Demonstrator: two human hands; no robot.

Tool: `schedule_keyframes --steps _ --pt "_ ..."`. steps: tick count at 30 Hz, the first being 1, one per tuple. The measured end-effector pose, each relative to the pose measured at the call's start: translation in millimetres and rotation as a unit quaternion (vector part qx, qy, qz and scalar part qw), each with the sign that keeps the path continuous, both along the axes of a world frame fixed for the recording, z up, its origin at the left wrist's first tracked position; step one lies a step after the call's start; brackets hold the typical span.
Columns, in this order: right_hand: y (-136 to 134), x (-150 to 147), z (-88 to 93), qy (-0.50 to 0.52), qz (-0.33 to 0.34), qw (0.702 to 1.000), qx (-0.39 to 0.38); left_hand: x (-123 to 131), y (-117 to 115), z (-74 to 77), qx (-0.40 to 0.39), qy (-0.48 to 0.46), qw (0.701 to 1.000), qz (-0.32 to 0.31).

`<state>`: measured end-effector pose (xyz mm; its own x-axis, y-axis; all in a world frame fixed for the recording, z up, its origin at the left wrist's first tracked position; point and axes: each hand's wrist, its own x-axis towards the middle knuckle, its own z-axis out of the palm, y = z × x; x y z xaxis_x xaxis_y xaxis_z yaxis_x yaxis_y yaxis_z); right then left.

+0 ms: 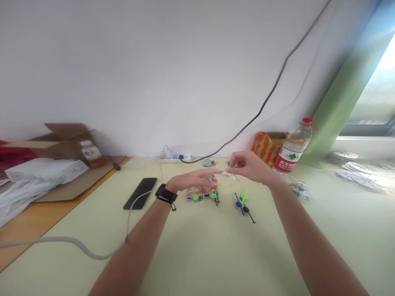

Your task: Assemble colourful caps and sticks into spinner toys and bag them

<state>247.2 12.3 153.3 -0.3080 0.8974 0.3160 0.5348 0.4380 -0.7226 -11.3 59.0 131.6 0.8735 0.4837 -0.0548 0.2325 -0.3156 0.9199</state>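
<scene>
My left hand (197,179) reaches in from the left over several small colourful plastic pieces (202,196), its fingers closed on something clear and thin. My right hand (247,166) is pinched on the other side of a clear plastic bag (230,176), which spans the gap between the hands. The bag is blurred and its outline is hard to make out. Below my right hand, blue, green and black plastic spinners (243,204) lie together on the table.
A black phone (140,193) and a white cable (128,218) lie at left. Behind stand a power strip (174,158) and a small round tin (209,163). A large water bottle (293,146), a small bagged bundle (299,190) and stacked white discs (364,176) are at right; a cardboard box (64,142) is far left.
</scene>
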Motion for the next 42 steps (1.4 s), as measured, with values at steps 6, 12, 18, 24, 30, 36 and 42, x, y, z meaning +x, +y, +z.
schedule_keyframes --steps 6,12,18,24,30,36,42 --pt "1.6 -13.2 -5.4 -0.039 -0.028 0.998 0.042 -3.3 3.4 -1.7 0.033 -0.008 0.999 0.025" --pt "-0.9 -11.1 -2.1 -0.032 -0.038 0.998 0.048 -1.0 4.2 -4.5 0.015 -0.028 0.999 0.036" --pt "-1.0 -16.0 -4.8 -0.059 -0.04 0.997 0.035 9.6 -1.8 -5.5 -0.013 -0.031 0.999 0.016" --pt "5.5 -11.1 -7.8 -0.026 -0.021 0.999 0.03 6.5 -0.2 -4.4 0.02 0.004 1.0 0.009" --pt "31.4 38.8 -30.5 -0.159 -0.052 0.986 -0.02 0.2 1.3 -1.5 0.054 0.025 0.998 0.021" --pt "41.5 81.0 -68.2 -0.285 0.0 0.912 -0.294 2.9 -0.9 -2.9 0.067 0.039 0.997 0.005" --pt "43.6 88.0 -72.4 -0.25 0.004 0.927 -0.278 -0.7 2.8 -2.4 0.065 0.029 0.997 0.02"
